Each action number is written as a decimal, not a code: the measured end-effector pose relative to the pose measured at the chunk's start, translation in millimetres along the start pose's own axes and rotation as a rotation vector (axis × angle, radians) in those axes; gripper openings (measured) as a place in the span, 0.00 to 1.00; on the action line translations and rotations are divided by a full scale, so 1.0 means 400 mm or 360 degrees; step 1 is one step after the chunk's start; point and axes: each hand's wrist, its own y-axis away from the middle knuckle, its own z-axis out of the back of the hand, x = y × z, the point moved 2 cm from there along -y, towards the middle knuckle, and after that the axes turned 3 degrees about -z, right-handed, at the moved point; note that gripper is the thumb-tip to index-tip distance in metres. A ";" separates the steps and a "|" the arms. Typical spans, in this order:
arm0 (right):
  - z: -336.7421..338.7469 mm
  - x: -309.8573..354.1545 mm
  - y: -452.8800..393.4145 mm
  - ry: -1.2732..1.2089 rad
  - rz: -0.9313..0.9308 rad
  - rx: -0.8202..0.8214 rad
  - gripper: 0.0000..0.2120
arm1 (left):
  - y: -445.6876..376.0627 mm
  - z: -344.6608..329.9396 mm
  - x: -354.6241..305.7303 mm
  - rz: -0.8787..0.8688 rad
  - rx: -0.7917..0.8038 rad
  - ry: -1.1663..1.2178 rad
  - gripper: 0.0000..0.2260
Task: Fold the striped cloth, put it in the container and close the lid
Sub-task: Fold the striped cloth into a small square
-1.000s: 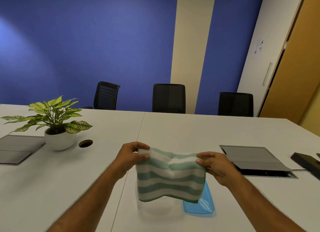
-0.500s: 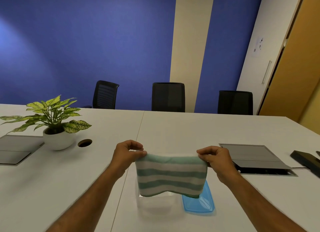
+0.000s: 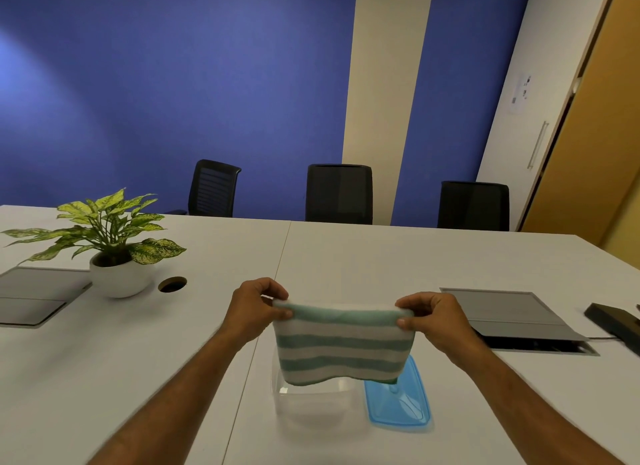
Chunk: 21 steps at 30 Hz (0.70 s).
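The green and white striped cloth (image 3: 341, 346) hangs folded in the air above the table. My left hand (image 3: 258, 307) pinches its top left corner and my right hand (image 3: 433, 320) pinches its top right corner, so the top edge is stretched flat. Below the cloth stands a clear plastic container (image 3: 313, 404), open at the top and partly hidden by the cloth's lower edge. Its blue lid (image 3: 398, 404) lies flat on the table just right of the container.
A potted plant (image 3: 114, 249) stands at the left beside a round cable hole (image 3: 172, 284). Grey floor-box flaps (image 3: 509, 312) sit at the right and far left. A black device (image 3: 614, 324) lies at the right edge. Three black chairs line the table's far side.
The cloth's top edge, sagging and bunched a second ago, is now pulled taut between both hands. The hands have spread slightly apart and the cloth hangs a little shorter.
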 end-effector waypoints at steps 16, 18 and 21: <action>0.004 0.005 0.000 0.0561 0.0206 -0.0208 0.14 | -0.025 -0.023 -0.011 -0.0419 0.0158 -0.0614 0.06; 0.003 0.005 -0.001 0.0659 0.0244 -0.0198 0.13 | -0.033 -0.036 -0.009 -0.0572 0.0223 -0.0907 0.09; -0.003 -0.001 -0.007 0.0937 0.0287 -0.0112 0.10 | -0.036 -0.051 -0.005 -0.0802 0.0259 -0.1277 0.12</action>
